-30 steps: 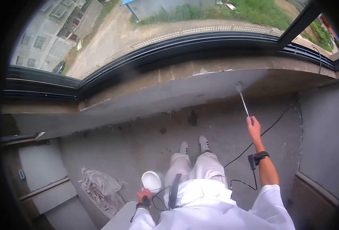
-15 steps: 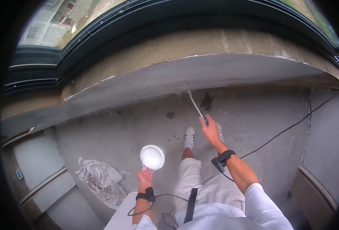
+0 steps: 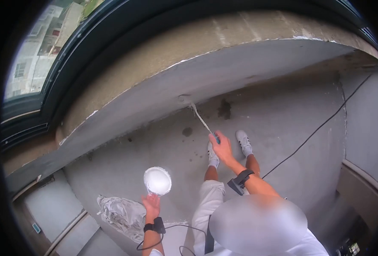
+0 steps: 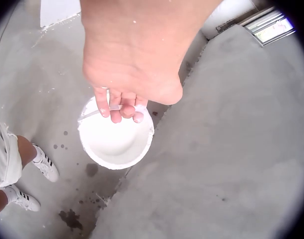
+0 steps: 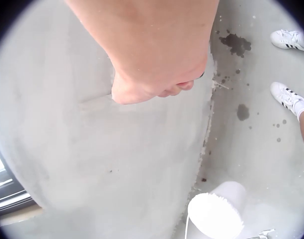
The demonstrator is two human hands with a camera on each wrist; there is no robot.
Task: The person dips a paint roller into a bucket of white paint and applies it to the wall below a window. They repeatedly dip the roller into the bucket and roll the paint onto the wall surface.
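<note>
My right hand point(image 3: 224, 148) grips the blue handle of a paint roller point(image 3: 201, 120), whose thin rod is coated white. Its small head meets the low grey wall point(image 3: 133, 102) under the window ledge. In the right wrist view the curled fingers and thumb hide the tool. A white bucket point(image 4: 117, 166) of white paint hangs by its handle point(image 4: 92, 114), hooked in the curled fingers of my left hand point(image 3: 152, 205). The bucket is upright, left of my legs.
A crumpled pale sheet point(image 3: 123, 215) lies on the floor left of the left hand. A black cable point(image 3: 315, 128) crosses at the right. Dark wet spots point(image 3: 224, 109) mark the grey floor near the shoes point(image 3: 243, 141). The dark window frame point(image 3: 48, 102) borders the ledge.
The roller and right hand have travelled left along the low wall. The left hand and bucket have come forward, away from the legs, and the feet have shifted.
</note>
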